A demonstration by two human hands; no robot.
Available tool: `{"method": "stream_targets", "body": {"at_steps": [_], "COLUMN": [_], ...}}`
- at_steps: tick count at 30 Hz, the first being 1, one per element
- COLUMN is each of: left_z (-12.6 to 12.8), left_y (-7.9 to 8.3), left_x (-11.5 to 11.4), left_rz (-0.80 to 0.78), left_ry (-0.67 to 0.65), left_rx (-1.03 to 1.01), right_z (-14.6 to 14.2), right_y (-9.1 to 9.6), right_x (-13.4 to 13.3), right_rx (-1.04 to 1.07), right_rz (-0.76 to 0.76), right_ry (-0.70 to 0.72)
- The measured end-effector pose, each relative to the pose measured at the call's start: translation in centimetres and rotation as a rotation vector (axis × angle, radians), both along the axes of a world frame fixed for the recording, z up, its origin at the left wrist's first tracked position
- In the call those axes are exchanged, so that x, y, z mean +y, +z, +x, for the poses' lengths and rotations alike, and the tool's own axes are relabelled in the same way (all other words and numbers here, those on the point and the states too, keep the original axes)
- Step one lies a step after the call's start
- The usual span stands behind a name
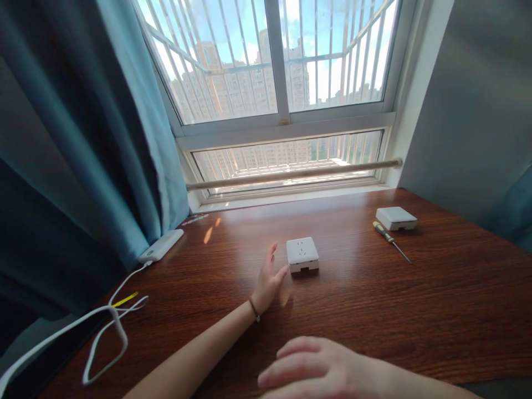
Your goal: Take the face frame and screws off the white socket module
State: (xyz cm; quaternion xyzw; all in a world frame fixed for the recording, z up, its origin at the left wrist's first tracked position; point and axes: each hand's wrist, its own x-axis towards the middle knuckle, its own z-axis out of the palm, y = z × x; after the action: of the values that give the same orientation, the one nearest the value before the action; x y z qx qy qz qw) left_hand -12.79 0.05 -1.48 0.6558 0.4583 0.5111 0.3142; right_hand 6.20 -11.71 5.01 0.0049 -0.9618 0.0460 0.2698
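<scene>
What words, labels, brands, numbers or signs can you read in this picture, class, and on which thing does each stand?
No text can be read.
White socket box: slots show, no legible lettering.
White device: dark mark, too small to read.
Coloured marks by the curtain: too blurred to tell.
Screwdriver: nothing legible.

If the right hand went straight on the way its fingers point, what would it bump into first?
Probably the left forearm, which slants across the picture to the left of the right hand. Depth is unclear, though: the right hand looks nearer the camera and might pass over it.
</scene>
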Motion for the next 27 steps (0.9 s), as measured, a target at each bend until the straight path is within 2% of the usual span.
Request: {"method": "stream_targets", "body": {"at_steps": [1,2,4,6,9,11,14,18,23,25,27], "left_z": [0.0,0.1,0.3,0.7,1.1,1.1,1.0,0.8,0.8,0.9,0.9], "left_y": [0.6,1.2,2.1,2.3,1.6,1.0,0.4,0.2,0.0,0.0,0.1], "left_x": [0.6,1.3,2.7,4.0,5.1,5.2,4.9,4.9,5.3,5.4,5.3], "left_rz": [0.055,0.108,0.203,0.284,0.344,0.336,0.305,0.23,0.112,0.089,0.081], "left_ry": [0.002,0.002,-0.011,-0.048,-0.086,-0.104,-0.156,-0.195,-0.216,-0.227,-0.234], "left_rx": [0.06,0.124,0.247,0.328,0.372,0.382,0.411,0.42,0.344,0.327,0.313], "right_z": [1.7,3.7,8.3,12.8,18.0,20.0,21.4,21.9,21.8,21.3,20.0], "right_y": [0.6,1.0,1.0,0.1,-2.2,-4.0,-6.1,-7.5,-7.5,-6.7,-5.3], "right_x": [2.6,5.5,11.2,15.9,19.7,20.4,20.9,21.8,22.1,21.7,21.2], "right_rx": [0.04,0.128,0.2,0.08,0.063,0.042,-0.002,-0.07,0.045,0.136,0.334], "right_rz": [-0.006,-0.008,0.047,0.103,0.106,0.085,0.03,-0.093,-0.187,-0.206,-0.264], "right_ry": [-0.08,-0.287,-0.771,-1.269,-1.505,-1.609,-1.704,-1.714,-1.662,-1.644,-1.591]}}
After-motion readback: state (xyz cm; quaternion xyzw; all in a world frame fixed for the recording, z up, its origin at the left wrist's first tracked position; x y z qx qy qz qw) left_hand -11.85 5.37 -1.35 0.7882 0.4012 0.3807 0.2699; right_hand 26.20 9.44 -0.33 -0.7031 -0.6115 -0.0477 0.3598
